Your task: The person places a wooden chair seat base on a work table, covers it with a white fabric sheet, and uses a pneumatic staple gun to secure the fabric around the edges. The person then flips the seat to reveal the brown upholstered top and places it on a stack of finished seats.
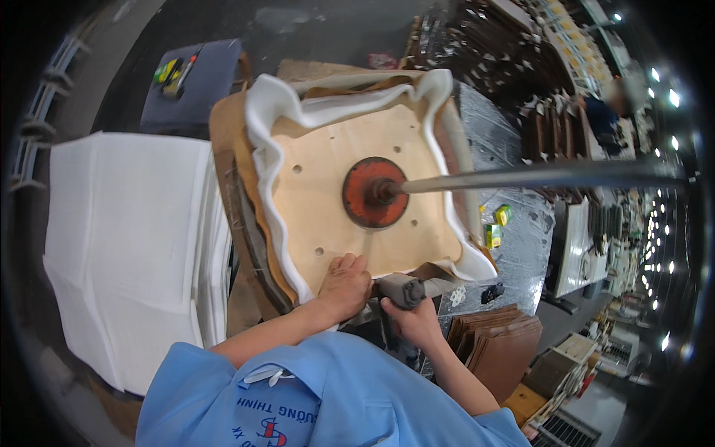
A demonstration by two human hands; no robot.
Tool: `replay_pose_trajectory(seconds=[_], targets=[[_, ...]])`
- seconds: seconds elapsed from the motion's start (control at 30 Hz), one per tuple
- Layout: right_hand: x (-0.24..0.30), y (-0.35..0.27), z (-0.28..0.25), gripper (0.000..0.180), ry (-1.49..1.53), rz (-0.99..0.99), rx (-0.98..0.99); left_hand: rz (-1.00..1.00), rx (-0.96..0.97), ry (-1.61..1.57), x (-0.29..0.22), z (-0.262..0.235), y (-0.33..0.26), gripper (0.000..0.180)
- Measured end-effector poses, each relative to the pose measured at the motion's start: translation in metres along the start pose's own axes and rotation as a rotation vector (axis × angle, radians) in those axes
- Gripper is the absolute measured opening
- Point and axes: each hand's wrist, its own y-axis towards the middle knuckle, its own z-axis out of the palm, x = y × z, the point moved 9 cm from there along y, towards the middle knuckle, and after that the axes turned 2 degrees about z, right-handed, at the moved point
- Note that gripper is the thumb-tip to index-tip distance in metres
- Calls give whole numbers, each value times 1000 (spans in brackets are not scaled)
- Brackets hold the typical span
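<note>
A square plywood seat panel [357, 141] lies with white foam padding [261, 112] and a brown cover [430, 273] turned up around its edges. Holes dot the wood, and a round red press pad [365, 192] on a metal rod [521, 179] bears on its middle. At the near edge, my left hand [344, 287] is closed with curled fingers over the cover's rim, hiding what lies beneath. My right hand [417, 322] grips a grey staple gun [402, 290] by its handle. The gun's head is at the panel's near edge, just right of my left hand.
White foam sheets [126, 246] are stacked at the left. Behind them, small tools lie on a dark grey board [190, 97]. Brown pieces [503, 339] are piled at the near right. Small yellow-green boxes [497, 223] sit on the plastic-covered table [491, 134]. A person [603, 112] is at the far right.
</note>
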Motion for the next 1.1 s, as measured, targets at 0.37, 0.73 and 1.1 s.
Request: replay_pose_trajectory(seconds=[0.37,0.73,1.1], targets=[[-55,-48,-86,77,348,-289,-262,207,32,52,-56,24,75,34],[-33,-13,-108,60,144,-180,-165,224,57,32,-60,40,77,46],[-14,2,-104,26,9,-107,-145,158,-43,-82,-49,43,79,21]])
